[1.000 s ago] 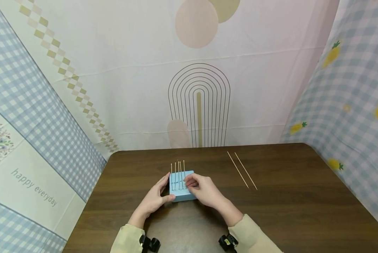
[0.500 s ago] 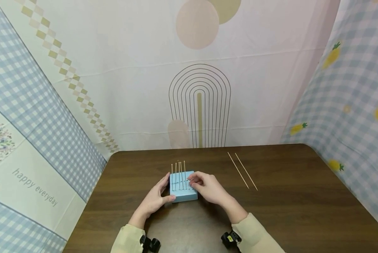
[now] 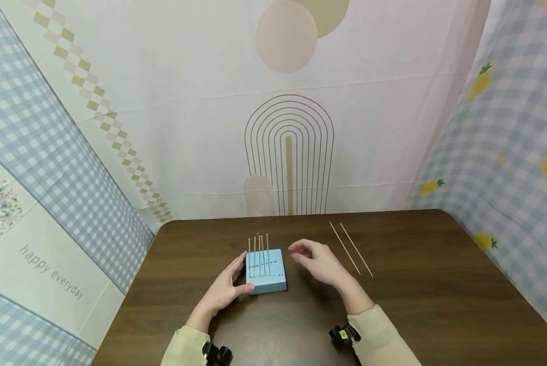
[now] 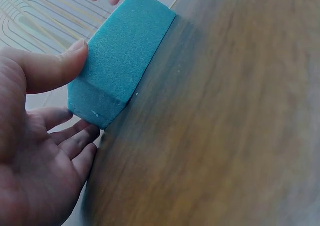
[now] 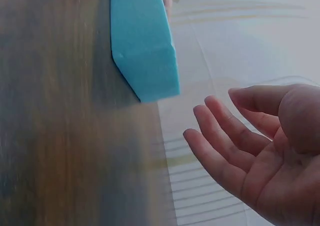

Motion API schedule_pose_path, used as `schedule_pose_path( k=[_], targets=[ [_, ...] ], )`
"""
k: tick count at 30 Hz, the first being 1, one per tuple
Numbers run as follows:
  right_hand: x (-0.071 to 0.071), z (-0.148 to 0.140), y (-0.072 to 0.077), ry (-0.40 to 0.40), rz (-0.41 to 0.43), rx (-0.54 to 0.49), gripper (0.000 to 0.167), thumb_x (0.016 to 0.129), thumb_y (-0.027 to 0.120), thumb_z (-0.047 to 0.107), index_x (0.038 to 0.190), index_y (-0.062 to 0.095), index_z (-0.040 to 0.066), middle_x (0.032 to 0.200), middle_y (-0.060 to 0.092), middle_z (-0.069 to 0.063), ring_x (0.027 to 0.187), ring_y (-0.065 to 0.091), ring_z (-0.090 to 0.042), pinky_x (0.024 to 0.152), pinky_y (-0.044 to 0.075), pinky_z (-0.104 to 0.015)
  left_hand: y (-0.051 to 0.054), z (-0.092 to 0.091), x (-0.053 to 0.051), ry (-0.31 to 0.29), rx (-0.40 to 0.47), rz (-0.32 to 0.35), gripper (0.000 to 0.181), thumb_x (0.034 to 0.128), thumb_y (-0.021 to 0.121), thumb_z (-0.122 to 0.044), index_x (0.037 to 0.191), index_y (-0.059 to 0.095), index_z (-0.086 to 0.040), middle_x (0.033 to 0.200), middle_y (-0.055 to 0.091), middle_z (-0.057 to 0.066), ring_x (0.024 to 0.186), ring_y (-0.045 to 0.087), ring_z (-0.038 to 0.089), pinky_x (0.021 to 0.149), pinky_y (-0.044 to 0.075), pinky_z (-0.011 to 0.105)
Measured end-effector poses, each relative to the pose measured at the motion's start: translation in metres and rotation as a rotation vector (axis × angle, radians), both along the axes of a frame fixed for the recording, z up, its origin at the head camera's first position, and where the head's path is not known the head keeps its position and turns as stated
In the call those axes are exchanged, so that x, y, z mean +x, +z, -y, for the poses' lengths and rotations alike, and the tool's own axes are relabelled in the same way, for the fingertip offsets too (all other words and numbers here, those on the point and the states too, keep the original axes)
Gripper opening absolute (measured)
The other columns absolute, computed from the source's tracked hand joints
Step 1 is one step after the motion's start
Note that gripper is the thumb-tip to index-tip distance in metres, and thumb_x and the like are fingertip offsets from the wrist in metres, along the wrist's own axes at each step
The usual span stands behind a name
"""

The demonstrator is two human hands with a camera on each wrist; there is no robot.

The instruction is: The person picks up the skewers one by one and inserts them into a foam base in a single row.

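A light blue foam block [image 3: 269,287] with rows of small holes in its top sits on the table in the head view. Several thin wooden sticks [image 3: 249,256] stand upright in its left part. My left hand [image 3: 222,291] holds the block's left side, the thumb at the near corner and the fingers along the edge. The left wrist view shows that thumb on the block [image 4: 125,41]. My right hand [image 3: 323,263] hovers just right of the block, apart from it. Its fingers are loosely bent and hold nothing, as the right wrist view confirms.
Two loose wooden sticks, a left one [image 3: 344,248] and a right one [image 3: 356,249], lie side by side on the brown table [image 3: 420,284], to the right of my right hand. A patterned cloth [image 3: 200,147] hangs behind the table, with checked cloths on both sides.
My right hand has moved off the block to the right, and its fingers have loosened. My left hand and the block stay in place. The upright sticks look the same.
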State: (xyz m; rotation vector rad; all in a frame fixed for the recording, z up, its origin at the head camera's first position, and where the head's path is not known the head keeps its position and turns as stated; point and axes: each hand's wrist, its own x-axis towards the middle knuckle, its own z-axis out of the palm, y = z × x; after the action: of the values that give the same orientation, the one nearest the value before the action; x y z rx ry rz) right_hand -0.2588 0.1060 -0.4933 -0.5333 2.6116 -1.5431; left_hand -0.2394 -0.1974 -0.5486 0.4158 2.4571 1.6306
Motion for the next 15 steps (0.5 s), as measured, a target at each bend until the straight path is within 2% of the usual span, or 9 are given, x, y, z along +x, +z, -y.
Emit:
schedule_pose_path(
  k=[8, 10, 15],
  targets=[
    [0.004, -0.021, -0.006, 0.037, -0.020, 0.097, 0.021, 0.106, 0.070, 0.015, 0.124, 0.075, 0.008, 0.115, 0.076, -0.003, 0.093, 0.065, -0.015, 0.080, 0.056, -0.034, -0.003, 0.003, 0.002, -0.011, -0.012, 0.006, 0.097, 0.0935, 0.084, -0.014, 0.170, 0.025, -0.005, 0.176, 0.019, 0.021, 0.159, 0.025, 0.042, 0.127, 0.024, 0.056],
    [0.004, -0.033, -0.006, 0.029, -0.033, 0.094, 0.021, 0.105, 0.070, 0.015, 0.124, 0.075, 0.007, 0.115, 0.076, -0.006, 0.092, 0.066, -0.016, 0.079, 0.056, -0.033, -0.003, 0.002, 0.002, -0.009, -0.008, 0.010, 0.097, 0.0937, 0.084, -0.015, 0.171, 0.024, -0.005, 0.176, 0.019, 0.020, 0.159, 0.024, 0.041, 0.127, 0.024, 0.054],
    [0.002, -0.072, -0.007, -0.034, 0.001, 0.037, 0.026, 0.106, 0.070, 0.014, 0.128, 0.071, 0.001, 0.115, 0.075, -0.017, 0.097, 0.072, -0.029, 0.077, 0.060, -0.032, -0.003, 0.001, -0.001, -0.001, -0.009, -0.011, 0.097, 0.0936, 0.084, -0.016, 0.170, 0.026, -0.006, 0.175, 0.020, 0.021, 0.158, 0.026, 0.043, 0.126, 0.025, 0.058]
  ],
)
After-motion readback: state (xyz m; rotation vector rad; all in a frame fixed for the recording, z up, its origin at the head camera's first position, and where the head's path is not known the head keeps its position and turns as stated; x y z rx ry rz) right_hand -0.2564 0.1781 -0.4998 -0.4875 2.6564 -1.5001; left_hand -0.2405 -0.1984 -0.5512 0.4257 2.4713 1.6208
